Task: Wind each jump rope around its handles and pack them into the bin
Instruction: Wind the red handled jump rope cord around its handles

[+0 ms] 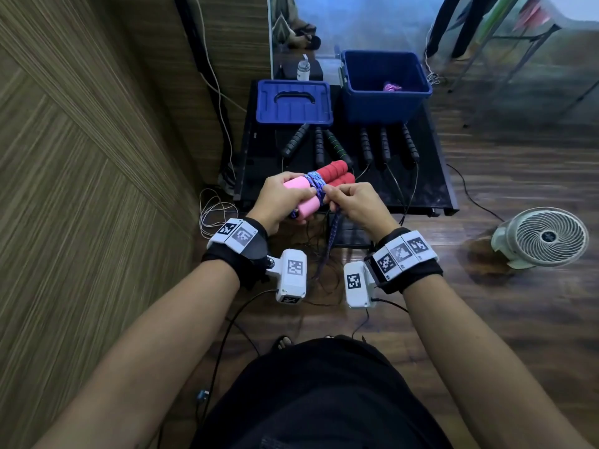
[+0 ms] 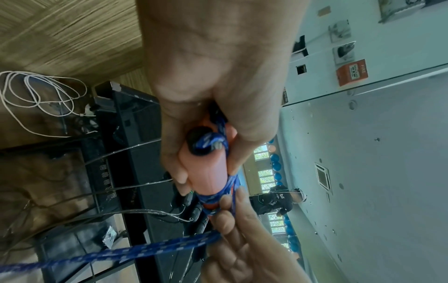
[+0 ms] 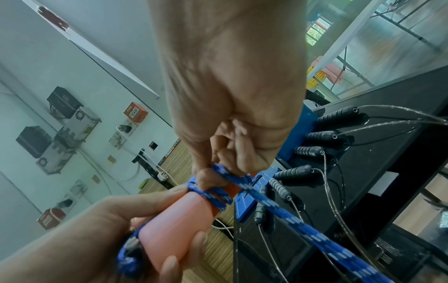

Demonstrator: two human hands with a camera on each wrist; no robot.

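Winding blue rope (image 1: 316, 186) round pink handles (image 1: 299, 197), left hand (image 1: 282, 202) gripping them, right hand (image 1: 353, 204) pinching rope; one rope lying in bin (image 1: 385, 105), black ropes (image 1: 366, 145) untouched.

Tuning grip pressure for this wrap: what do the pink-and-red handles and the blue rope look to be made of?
Pink-and-red handles: probably soft foam over a smooth matte plastic core; the red grips look ridged and spongy. Blue rope: woven fabric cord, seemingly braided, going by its white-flecked weave. The left hand grips the handles; the right hand pinches the rope.
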